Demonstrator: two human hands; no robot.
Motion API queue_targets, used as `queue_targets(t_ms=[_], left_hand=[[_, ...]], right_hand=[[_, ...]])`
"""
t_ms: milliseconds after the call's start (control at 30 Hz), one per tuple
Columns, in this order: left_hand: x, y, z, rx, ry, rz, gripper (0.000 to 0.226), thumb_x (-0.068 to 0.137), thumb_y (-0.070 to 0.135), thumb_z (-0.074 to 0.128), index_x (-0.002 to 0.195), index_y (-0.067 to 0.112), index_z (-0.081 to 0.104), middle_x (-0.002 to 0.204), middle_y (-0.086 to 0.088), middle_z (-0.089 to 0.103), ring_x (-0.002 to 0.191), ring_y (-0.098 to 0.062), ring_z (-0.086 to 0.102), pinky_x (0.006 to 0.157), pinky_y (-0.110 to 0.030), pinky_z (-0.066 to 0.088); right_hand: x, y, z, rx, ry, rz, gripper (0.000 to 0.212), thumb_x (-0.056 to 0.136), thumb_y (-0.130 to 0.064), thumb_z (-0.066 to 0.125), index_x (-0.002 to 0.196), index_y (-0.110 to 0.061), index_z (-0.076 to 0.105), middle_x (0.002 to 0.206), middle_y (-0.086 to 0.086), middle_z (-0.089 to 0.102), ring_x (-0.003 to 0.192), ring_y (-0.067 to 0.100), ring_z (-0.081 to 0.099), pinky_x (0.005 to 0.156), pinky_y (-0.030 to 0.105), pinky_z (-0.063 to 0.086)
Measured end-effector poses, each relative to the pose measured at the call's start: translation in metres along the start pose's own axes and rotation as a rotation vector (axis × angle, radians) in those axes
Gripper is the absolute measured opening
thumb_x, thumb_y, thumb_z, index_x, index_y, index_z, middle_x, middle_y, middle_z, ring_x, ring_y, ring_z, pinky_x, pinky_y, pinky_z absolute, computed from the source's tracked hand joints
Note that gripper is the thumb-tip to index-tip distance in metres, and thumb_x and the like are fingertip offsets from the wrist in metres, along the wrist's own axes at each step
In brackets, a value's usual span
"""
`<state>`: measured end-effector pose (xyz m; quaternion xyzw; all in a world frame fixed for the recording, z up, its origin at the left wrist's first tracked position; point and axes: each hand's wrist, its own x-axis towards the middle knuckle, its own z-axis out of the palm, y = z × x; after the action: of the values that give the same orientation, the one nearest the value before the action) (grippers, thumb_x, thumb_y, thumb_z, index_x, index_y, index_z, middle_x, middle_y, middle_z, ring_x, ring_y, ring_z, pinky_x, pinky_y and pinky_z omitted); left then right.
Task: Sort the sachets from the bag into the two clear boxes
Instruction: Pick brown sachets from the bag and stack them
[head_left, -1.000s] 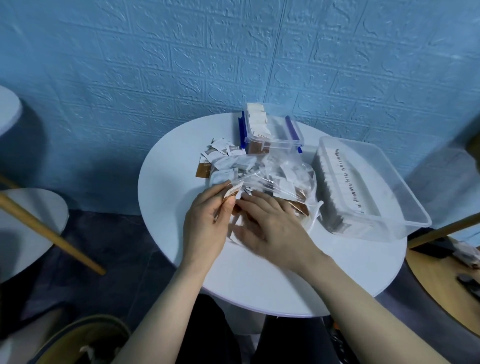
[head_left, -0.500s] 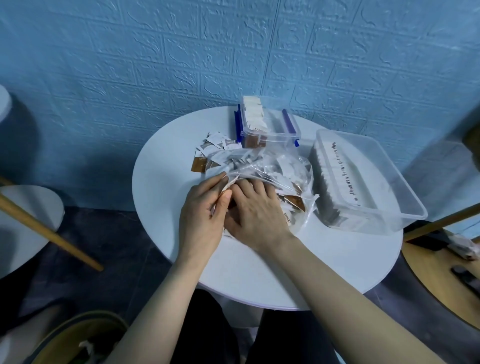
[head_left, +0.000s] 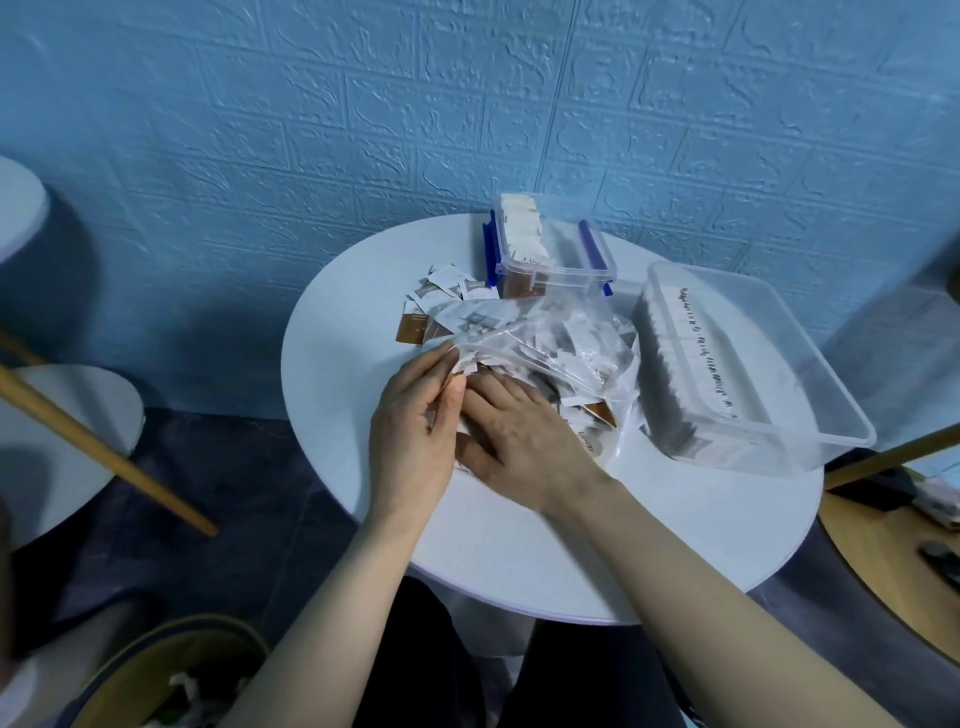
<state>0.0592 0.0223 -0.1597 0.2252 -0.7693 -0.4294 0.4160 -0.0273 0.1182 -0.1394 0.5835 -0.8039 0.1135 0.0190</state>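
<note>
My left hand (head_left: 415, 431) pinches the near edge of the clear bag (head_left: 550, 338) at its mouth, and my right hand (head_left: 511, 428) lies flat with its fingers going into the opening; I cannot tell if it has a sachet. The bag lies in the middle of the round table (head_left: 649, 545) and looks quite full. The small box (head_left: 550, 254) and the large box (head_left: 753, 358) each hold a row already, and some loose sachets (head_left: 441, 291) wait beside the bag, so I think much sorting is left.
</note>
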Motion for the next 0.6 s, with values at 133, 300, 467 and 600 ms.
queue_targets(t_ms=[133,300,467,600], left_hand=[[0.0,-0.001,-0.001,0.01,-0.003,0.016,0.027,0.096,0.016,0.055,0.12,0.009,0.067,0.126,0.003,0.062,0.118,-0.007,0.055,0.099,-0.013,0.041],[-0.001,-0.004,0.001,0.073,-0.114,0.035,0.023,0.096,0.02,0.057,0.111,0.011,0.071,0.115,0.006,0.067,0.109,-0.012,0.06,0.093,-0.027,0.048],[-0.003,-0.002,-0.002,0.09,-0.137,0.053,0.018,0.095,0.022,0.059,0.103,0.011,0.07,0.104,0.002,0.068,0.099,-0.018,0.061,0.084,-0.03,0.048],[-0.015,0.004,-0.013,0.223,0.042,0.113,0.034,0.095,0.039,0.049,0.101,0.011,0.067,0.102,0.002,0.064,0.097,-0.013,0.051,0.078,-0.021,0.036]], right_hand=[[-0.026,0.007,-0.004,0.025,0.006,-0.008,0.032,0.097,-0.031,0.047,0.127,-0.025,0.053,0.135,-0.003,0.048,0.127,0.019,0.043,0.106,0.029,0.03],[-0.064,0.015,-0.003,0.045,0.117,-0.039,0.023,0.099,-0.023,0.049,0.118,-0.022,0.062,0.127,0.0,0.056,0.124,0.02,0.048,0.11,0.032,0.029],[-0.082,0.014,-0.009,0.118,0.225,-0.047,0.025,0.098,-0.025,0.052,0.116,-0.017,0.066,0.129,0.0,0.059,0.132,0.018,0.044,0.111,0.034,0.032],[-0.101,0.015,-0.016,0.236,0.458,0.144,0.02,0.093,-0.022,0.055,0.107,-0.016,0.069,0.116,-0.005,0.062,0.112,0.017,0.055,0.093,0.036,0.043]])
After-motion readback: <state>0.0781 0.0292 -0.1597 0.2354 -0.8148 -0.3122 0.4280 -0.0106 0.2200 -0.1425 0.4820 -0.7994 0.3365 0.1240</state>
